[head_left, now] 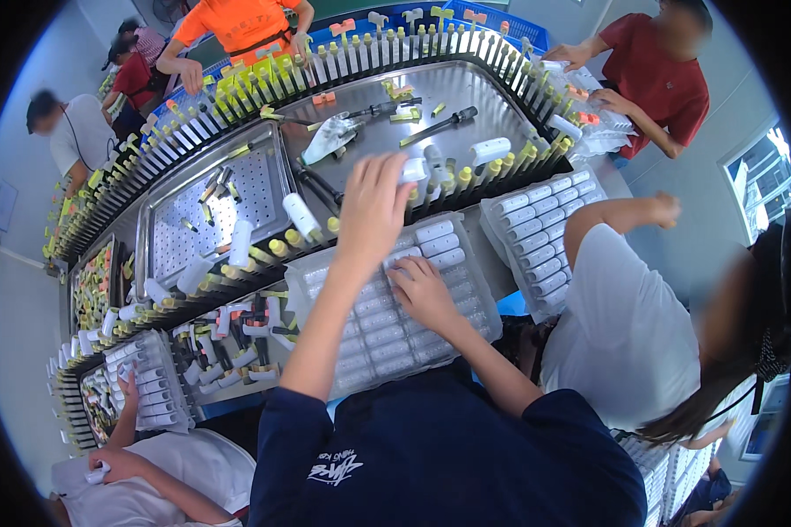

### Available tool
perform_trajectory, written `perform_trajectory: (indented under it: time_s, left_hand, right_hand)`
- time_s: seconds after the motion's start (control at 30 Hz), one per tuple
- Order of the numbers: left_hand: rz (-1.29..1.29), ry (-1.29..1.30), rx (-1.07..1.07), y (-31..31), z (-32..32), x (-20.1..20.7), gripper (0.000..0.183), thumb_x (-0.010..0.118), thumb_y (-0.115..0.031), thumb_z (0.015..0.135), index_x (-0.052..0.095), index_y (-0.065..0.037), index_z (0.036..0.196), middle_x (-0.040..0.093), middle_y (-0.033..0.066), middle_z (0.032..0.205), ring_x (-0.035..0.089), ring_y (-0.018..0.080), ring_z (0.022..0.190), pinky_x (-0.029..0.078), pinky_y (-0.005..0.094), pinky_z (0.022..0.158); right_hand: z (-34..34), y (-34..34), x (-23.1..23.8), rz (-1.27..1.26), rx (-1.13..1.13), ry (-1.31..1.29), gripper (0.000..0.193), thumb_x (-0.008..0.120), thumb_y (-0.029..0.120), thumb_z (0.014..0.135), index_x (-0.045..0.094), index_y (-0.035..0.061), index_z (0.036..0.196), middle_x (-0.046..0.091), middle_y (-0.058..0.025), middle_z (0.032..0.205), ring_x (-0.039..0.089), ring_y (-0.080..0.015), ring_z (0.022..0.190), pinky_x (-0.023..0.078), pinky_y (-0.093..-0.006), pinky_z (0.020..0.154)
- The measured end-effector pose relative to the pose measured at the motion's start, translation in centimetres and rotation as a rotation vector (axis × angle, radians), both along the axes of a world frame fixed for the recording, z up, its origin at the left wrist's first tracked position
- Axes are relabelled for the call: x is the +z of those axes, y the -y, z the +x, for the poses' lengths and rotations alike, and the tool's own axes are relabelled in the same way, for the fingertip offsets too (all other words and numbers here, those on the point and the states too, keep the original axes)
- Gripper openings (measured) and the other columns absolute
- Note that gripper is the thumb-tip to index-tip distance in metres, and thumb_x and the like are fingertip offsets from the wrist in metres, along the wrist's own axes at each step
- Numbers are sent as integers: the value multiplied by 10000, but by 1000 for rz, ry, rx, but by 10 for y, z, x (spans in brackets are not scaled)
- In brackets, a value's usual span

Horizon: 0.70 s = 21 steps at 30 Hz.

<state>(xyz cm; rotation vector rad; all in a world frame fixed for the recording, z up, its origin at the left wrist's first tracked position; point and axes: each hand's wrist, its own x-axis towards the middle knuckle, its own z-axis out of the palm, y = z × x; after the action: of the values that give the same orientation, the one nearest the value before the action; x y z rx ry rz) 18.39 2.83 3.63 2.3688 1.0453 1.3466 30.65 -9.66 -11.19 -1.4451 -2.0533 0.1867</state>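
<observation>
My left hand [376, 206] is raised over the rack's near edge, its fingers closed around a white cylindrical plastic part [414, 169]. That part is beside the row of yellow-tipped pegs [466, 178]; whether it sits on one is hidden. Lower down, my right hand [424, 294] reaches into a clear plastic tray [325, 373], its fingers curled on another white cylindrical part [404, 255]. Several white parts lie in the tray's upper right slots, while its lower slots look translucent.
A metal tray [466, 83] beyond the pegs holds a white glove [332, 136] and black tools [453, 123]. A second filled plastic tray [545, 228] stands to the right. Co-workers surround the bench, one in white [628, 307] close on my right. Loose parts [237, 338] lie left.
</observation>
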Motion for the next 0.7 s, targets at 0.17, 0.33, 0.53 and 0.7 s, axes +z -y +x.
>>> perform_trajectory:
  time_s: [0.17,0.33,0.53,0.7]
  left_hand:
    - [161,-428,-220,-61,-17,12,410,730,-133,938,643,-74,1334,646,90,1333,553,319,1332,446,446,1140]
    - [29,-493,-403,-84,-37,3,349,676,-109,978,646,-74,1324,646,118,1298,583,345,1270,468,454,1113]
    - [-134,-555,-338,-73,-78,4,348,654,-185,1023,629,-51,1342,663,162,1209,631,382,1166,508,453,1021]
    - [-282,-474,-311,-55,-117,8,363,669,-183,1015,623,-46,1348,657,156,1189,630,373,1151,504,444,1005]
  right_hand:
    - [6,-10,-5,-47,24,54,333,788,86,846,739,71,1175,643,-96,1261,593,-321,1244,474,-500,1078]
    - [6,-19,0,-165,-11,58,264,762,103,853,754,88,1116,621,-81,1272,583,-300,1235,471,-486,1064]
    - [7,-27,-3,-111,35,252,273,685,81,884,710,57,1155,589,-83,1343,559,-288,1254,466,-525,1053]
    - [12,-25,9,-8,79,338,275,650,69,922,648,17,1193,582,-104,1388,529,-296,1371,417,-620,1111]
